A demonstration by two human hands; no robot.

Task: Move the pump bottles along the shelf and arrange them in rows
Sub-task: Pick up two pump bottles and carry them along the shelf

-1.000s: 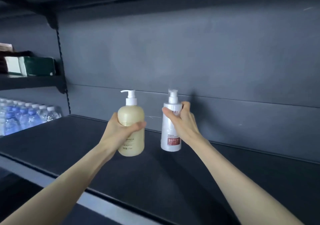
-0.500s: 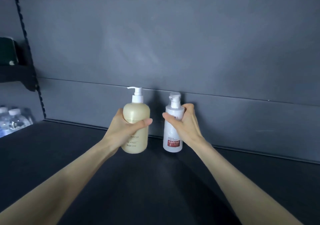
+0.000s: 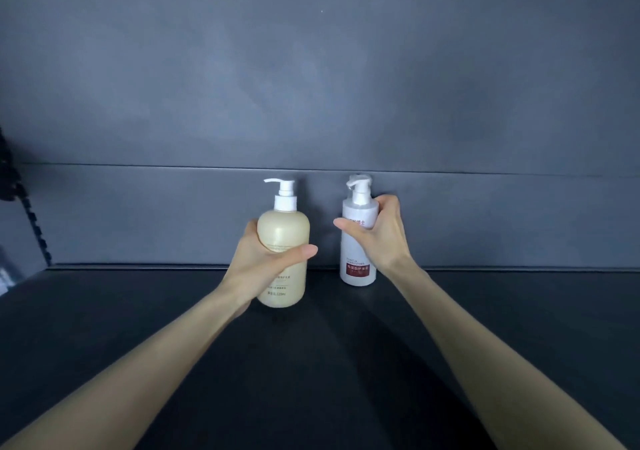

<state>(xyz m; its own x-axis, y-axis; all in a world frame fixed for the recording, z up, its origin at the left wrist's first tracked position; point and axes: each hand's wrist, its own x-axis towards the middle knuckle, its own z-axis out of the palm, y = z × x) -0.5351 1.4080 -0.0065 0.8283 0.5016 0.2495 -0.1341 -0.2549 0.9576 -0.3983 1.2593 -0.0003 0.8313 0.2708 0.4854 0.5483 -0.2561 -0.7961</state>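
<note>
**Two pump bottles, one to each hand, at the back of the shelf**

The left hand is wrapped round the middle of the rounded, cream-coloured translucent plastic pump bottle. Its thumb lies across the front and its fingers are hidden behind. The right hand is clamped on the shoulder of the slim white cylindrical pump bottle with the dark red label, thumb in front and fingers curled round the far side, just under the pump collar.

Both bottles are upright and near each other without touching, a clear gap between them. The white one stands close to the grey back panel, at the rear edge of the dark matt shelf board. The cream one sits a little nearer the camera. Whether either base rests on the board or hangs just above it cannot be told from this angle.

The grips seem chosen to suit each shape. The fat bottle is taken at its waist, where the hand spans it best, and the narrow one is held high, which probably steers a tall bottle without tipping it. Carrying one per hand lets the pair go down side by side, likely the start of a row along the back panel. The cream bottle's white spout points left; the other spout looks roughly the same way, though it is less plain to see.

At the far left edge a notched black shelf upright is visible.
</note>
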